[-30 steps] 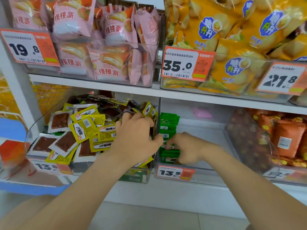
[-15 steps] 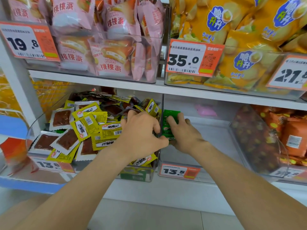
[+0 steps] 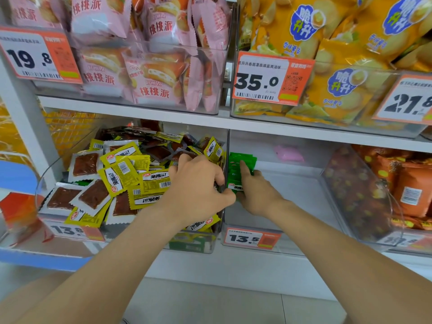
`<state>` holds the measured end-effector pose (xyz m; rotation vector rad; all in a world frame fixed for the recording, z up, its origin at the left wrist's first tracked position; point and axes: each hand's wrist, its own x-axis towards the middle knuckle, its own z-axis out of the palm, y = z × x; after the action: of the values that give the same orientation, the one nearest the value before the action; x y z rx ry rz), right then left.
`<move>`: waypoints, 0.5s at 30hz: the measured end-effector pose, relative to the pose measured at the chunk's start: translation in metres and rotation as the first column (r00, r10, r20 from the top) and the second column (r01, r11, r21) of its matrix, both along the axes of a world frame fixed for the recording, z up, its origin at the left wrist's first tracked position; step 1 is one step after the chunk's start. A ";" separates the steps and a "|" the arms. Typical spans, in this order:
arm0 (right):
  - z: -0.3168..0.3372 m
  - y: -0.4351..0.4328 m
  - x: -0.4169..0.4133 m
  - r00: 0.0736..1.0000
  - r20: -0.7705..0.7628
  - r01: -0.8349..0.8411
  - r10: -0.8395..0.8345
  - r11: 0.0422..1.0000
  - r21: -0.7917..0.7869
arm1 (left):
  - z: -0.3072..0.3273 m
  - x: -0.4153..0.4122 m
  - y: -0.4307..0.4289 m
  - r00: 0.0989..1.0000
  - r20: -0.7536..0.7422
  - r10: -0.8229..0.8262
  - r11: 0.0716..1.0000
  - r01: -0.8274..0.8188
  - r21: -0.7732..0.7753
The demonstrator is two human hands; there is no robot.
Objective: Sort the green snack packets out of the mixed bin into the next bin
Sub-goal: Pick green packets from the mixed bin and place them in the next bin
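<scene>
A shop shelf seen from above the person's 2 bare forearms, which reach in side by side. The mixed bin (image 3: 44,181), clear plastic, sits on the left and is heaped with yellow packets (image 3: 119,174) and brown packets (image 3: 85,163) with white crimped edges. Its price tag (image 3: 70,230) reads 13.8.

Just to its right is the next bin (image 3: 292,195), tagged 13.5 (image 3: 251,238). It is mostly bare apart from a pink item (image 3: 288,154) at the back. The green snack packets (image 3: 236,160) stand on edge in a tight row against this bin's left wall, touching it.

The left hand (image 3: 196,190) stays where it was 1 second ago, at the right edge of the mixed bin. Its fingers are curled down into the heap, and whether they hold a packet cannot be told.

The right hand (image 3: 259,195) is inside the next bin. 1 second ago it was low, near the front end of the green row. Half a second ago it had risen, with several fingers spread over the packets. Now only its index finger (image 3: 244,169) lies straight along the face of the row, and the other fingers are folded. Its thumb is hidden behind the left thumb, so a grip cannot be confirmed. The 2 hands touch at the wall between the bins.

Further right, a third bin holds orange packets (image 3: 411,188).
</scene>
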<state>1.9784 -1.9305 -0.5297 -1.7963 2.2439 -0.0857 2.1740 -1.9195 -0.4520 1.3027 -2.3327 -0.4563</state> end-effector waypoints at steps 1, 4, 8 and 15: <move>-0.003 0.001 0.001 1.000 -0.023 0.004 -0.003 0.999 0.037 | 0.000 0.000 0.000 1.000 -0.001 0.000 1.000 0.000 -0.002; -0.009 0.005 0.007 1.000 -0.022 0.025 -0.022 0.986 0.163 | 0.000 0.000 0.000 1.000 -0.001 0.000 1.000 0.000 0.006; -0.009 0.000 0.006 0.995 0.071 0.064 -0.072 0.992 0.112 | 0.000 0.000 0.000 1.000 -0.007 0.001 1.000 -0.001 0.003; -0.017 -0.006 -0.002 0.924 0.280 0.261 -0.259 0.965 0.032 | -0.002 0.004 -0.002 1.000 0.013 -0.014 1.000 0.014 -0.001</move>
<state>1.9761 -1.9367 -0.5465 -1.3753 2.2552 -0.3755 2.1777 -1.9216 -0.4544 1.2934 -2.3536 -0.4529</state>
